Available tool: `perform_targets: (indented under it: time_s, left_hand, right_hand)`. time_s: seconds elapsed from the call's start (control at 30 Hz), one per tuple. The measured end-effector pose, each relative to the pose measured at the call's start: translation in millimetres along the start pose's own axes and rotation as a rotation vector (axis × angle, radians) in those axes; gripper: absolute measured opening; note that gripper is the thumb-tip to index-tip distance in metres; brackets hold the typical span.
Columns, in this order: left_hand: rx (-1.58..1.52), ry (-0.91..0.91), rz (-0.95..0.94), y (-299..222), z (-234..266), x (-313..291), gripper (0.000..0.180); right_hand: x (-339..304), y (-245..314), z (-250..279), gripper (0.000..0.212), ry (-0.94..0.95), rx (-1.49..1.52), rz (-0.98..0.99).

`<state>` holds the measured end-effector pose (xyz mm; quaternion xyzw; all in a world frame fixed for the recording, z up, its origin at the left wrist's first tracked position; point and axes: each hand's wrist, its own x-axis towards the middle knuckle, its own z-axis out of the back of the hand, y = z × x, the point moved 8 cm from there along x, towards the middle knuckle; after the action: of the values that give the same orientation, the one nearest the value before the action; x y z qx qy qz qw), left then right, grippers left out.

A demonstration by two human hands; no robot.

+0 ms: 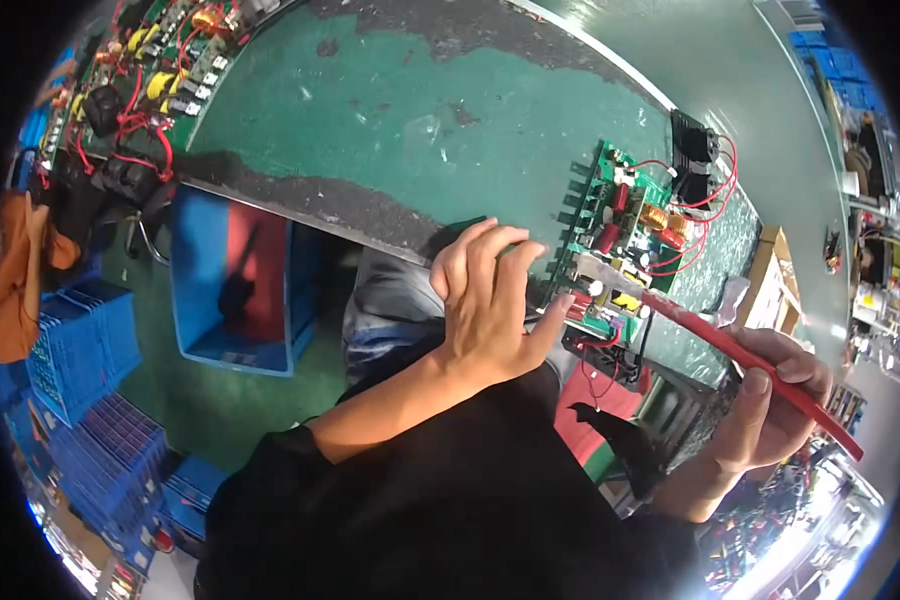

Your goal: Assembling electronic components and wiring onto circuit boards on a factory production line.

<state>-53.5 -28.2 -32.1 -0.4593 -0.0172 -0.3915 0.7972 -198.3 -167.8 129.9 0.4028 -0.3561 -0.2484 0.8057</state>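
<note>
A green circuit board [610, 225] lies on the worktable's right end, crowded with capacitors, copper coils and dark red parts. Metal tabs line its left edge, and red wires link it to black sockets [695, 160]. My left hand [490, 300] rests at the board's near left corner, fingers apart and bent, the thumb stretched to the board's edge; it holds nothing that I can see. In my right hand [775, 400] is a long red stick-like tool [715, 345]. Its pale, flat tip lies over the parts in the board's near half.
More wired circuit boards [160, 90] are piled at the far left of the green worktable [390, 120]. Below its edge stands a blue crate [232, 300]. An open cardboard box [770, 280] sits right of the board. Further left are stacked blue crates [100, 440] and a person in orange [20, 280].
</note>
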Motion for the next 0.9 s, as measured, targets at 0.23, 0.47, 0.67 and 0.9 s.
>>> perform_targets:
  time_s: [0.23,0.47,0.67,0.9]
  left_hand:
    - [-0.086,0.027,-0.096,7.9,-0.2,-9.8,0.054]
    - [-0.073,-0.054,-0.153,10.9,9.1,-17.0,0.046]
    - [-0.073,-0.044,-0.174,14.8,6.9,-20.1,0.043]
    - [-0.060,-0.055,-0.179,16.9,6.7,-21.6,0.042]
  right_hand:
    - [5.4,5.8,-16.2,0.034,0.080,-0.002,-0.014]
    - [11.2,7.1,-34.7,0.031,0.207,-0.027,0.024]
    - [15.8,12.4,-36.5,0.029,0.261,-0.001,0.083]
    - [19.8,13.9,-50.8,0.034,0.323,-0.061,0.090]
